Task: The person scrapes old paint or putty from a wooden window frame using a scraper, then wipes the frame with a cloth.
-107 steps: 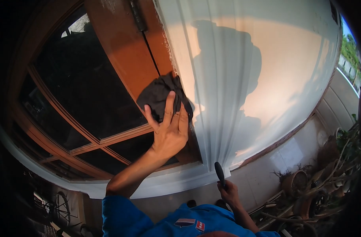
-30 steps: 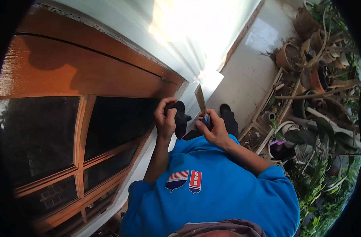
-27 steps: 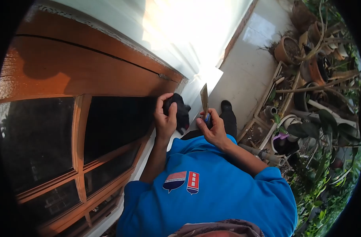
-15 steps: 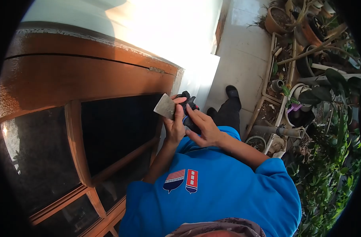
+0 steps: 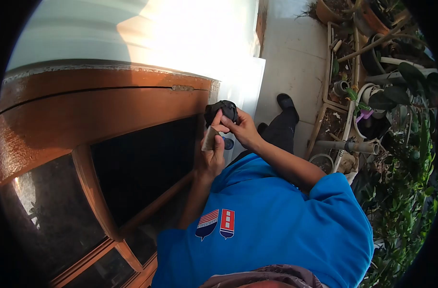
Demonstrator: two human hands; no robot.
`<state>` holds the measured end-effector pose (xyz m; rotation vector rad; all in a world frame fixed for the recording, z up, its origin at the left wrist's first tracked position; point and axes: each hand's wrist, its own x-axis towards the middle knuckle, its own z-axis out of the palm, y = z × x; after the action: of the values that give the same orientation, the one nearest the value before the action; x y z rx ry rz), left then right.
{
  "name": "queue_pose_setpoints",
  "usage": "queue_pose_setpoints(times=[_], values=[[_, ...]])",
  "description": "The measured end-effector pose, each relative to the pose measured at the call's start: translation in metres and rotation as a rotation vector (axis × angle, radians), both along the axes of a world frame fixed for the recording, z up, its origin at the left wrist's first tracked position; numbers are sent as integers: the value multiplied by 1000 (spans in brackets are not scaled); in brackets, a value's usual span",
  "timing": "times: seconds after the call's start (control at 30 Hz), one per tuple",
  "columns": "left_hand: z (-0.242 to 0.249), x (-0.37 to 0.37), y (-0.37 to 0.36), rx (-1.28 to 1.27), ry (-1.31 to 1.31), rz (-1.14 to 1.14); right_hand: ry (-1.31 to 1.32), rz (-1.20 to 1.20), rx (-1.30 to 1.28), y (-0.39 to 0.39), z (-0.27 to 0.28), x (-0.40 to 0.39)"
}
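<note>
My left hand is closed, pinching a small flat grey-beige piece between thumb and fingers. Its material is not clear; it could be sandpaper or a thin plate. My right hand grips a black, bulky object just above it, and my left fingertips touch its underside. The exact kind of the black object cannot be made out. A dark round part with a blue ring shows beneath the hands; whether it belongs to the black object is hidden.
On the left is a brown wooden frame with dark glass panes and a small hinge. A bright pale surface lies beyond it. To the right are a tiled walkway, planter boxes, a pipe and leafy plants.
The black object has turned and risen slightly in my right hand. The flat piece has tilted to show a narrower face and moved right and down. My view has shifted a little.
</note>
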<state>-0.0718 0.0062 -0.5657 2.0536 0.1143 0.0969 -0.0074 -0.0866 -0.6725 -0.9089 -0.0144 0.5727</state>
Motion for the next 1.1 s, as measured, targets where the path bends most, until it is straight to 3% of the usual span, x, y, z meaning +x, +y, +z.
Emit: queue_pose_setpoints(times=[0.03,0.07,0.17,0.3,0.43,0.57,0.73,0.87,1.0,1.1], values=[[1,1,-2,-59,0,41,-6,-12,-98,6,-10,3],[-3,2,-1,-55,-75,59,-187,-178,-283,13,-16,8],[-9,-4,6,-132,-153,63,-358,-232,-634,11,-5,36],[-6,-24,14,-269,-90,41,-673,-400,-664,50,-28,50],[-4,-43,8,-287,7,64,-547,-175,-748,81,-23,42],[-4,-56,5,-247,77,52,-599,-358,-588,91,14,42],[-1,-56,3,-284,52,83,-487,-221,-771,88,-32,49],[-2,-51,3,-312,21,145,-607,-363,-548,88,10,51],[-2,-44,4,-313,17,143,-569,-264,-757,83,-19,55],[-5,-41,5,-311,18,132,-556,-198,-772,85,-35,61]])
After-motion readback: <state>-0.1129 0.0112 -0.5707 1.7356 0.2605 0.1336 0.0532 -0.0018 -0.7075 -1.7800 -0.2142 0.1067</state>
